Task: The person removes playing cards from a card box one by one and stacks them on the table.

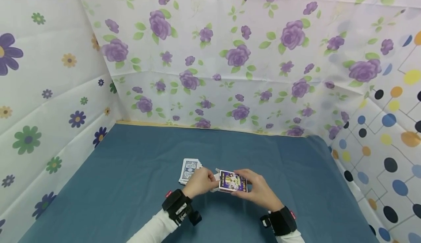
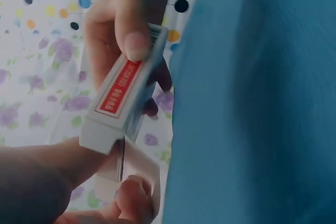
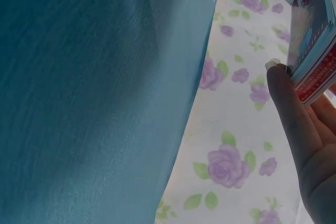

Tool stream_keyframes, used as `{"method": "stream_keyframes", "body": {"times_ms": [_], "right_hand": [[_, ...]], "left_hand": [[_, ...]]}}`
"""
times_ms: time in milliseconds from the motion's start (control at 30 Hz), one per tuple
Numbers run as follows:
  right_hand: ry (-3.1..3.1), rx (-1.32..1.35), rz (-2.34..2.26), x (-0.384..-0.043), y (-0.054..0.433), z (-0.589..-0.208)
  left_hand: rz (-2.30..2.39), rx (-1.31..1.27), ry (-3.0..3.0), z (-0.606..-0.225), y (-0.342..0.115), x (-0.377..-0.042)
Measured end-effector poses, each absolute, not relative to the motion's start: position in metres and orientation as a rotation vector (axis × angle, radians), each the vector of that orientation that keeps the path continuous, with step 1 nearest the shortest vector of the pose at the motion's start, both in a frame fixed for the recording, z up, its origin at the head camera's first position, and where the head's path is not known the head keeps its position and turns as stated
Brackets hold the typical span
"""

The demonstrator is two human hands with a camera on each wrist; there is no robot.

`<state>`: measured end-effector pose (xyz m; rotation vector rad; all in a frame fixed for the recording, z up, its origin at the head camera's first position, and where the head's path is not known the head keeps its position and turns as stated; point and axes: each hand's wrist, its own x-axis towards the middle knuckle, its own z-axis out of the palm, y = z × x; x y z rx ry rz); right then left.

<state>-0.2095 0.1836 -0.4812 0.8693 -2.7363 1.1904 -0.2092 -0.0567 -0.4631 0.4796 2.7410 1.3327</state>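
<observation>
A small purple-and-white playing card box (image 1: 232, 181) is held up in front of me, its opened end toward the left. My right hand (image 1: 258, 189) grips its other end, thumb on one narrow side and fingers on the opposite side. At the opened end, my left hand (image 1: 200, 182) pinches the white flap (image 2: 152, 174), and a thin edge shows in the opening beside its fingers. In the left wrist view, the box's narrow side carries a red label (image 2: 121, 87). Beyond my left hand lies a stack of playing cards (image 1: 189, 169), blue patterned backs up.
A blue cloth (image 1: 138, 155) covers the table. Flowered sheets (image 1: 210, 53) hang behind and at the left, and a dotted sheet (image 1: 388, 144) hangs at the right. Both wrists wear black camera straps (image 1: 179, 206).
</observation>
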Motion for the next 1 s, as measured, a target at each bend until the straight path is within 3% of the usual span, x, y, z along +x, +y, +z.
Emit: {"method": "stream_keyframes", "body": {"times_ms": [400,1000], "right_hand": [[-2.760,0.830,1.174,-0.212,0.187,-0.488],[-2.755,0.830,1.156,-0.214,0.189,-0.491]], "left_hand": [[1.624,0.314,2.261,-0.472,-0.073,-0.217],[1.884,0.223,2.013,-0.471,-0.144,-0.231]]}}
